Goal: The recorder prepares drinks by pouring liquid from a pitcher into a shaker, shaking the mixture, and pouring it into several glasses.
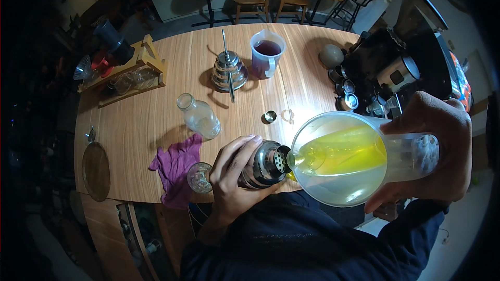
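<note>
My left hand (232, 169) is wrapped round a dark metal cocktail shaker (263, 164), whose perforated strainer top (282, 159) is uncovered. In my right hand (442, 140) is a large translucent plastic measuring jug (338, 192), gripped at its handle side. Yellow-green liquid (344, 151) lies inside the jug and reaches toward its spout. The jug is tilted, its spout right at the strainer; some yellow shows just below the spout. How full the shaker is stays hidden. A small metal cap (270, 117) rests on the table beyond the shaker.
Left of the shaker are a drinking glass (200, 178), a purple cloth (177, 169) and a glass bottle (199, 117). Farther back stand a metal gooseneck kettle (229, 70) and a jug of dark liquid (267, 54). A wooden rack (130, 75) is left, black equipment (377, 60) right.
</note>
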A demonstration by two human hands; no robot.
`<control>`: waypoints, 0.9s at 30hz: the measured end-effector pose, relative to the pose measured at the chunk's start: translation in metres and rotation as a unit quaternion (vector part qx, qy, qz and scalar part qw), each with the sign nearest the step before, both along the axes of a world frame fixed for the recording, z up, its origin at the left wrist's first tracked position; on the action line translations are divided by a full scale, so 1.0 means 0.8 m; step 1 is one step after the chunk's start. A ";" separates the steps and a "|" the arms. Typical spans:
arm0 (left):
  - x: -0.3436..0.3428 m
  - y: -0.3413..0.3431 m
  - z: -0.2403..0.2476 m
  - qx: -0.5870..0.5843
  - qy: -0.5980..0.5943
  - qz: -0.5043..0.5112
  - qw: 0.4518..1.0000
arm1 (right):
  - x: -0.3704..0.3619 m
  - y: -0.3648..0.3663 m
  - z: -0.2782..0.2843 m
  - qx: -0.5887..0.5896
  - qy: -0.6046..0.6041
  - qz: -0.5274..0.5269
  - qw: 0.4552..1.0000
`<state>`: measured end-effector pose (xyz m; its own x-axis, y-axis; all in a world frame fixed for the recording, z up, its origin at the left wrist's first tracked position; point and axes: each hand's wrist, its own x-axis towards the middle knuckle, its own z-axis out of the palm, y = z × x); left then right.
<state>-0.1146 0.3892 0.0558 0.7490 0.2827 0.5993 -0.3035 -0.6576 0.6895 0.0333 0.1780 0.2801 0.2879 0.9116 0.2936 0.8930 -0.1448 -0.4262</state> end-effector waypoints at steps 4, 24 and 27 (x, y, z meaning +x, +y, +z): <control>0.002 0.000 0.000 0.001 0.002 0.002 1.000 | 0.002 0.000 -0.005 0.002 0.007 0.000 1.000; 0.003 0.001 0.002 0.014 -0.006 0.000 1.000 | -0.012 0.005 0.000 0.003 0.028 -0.069 0.997; 0.004 0.001 -0.001 0.016 -0.007 0.003 1.000 | -0.009 0.003 0.001 -0.042 0.017 -0.057 0.997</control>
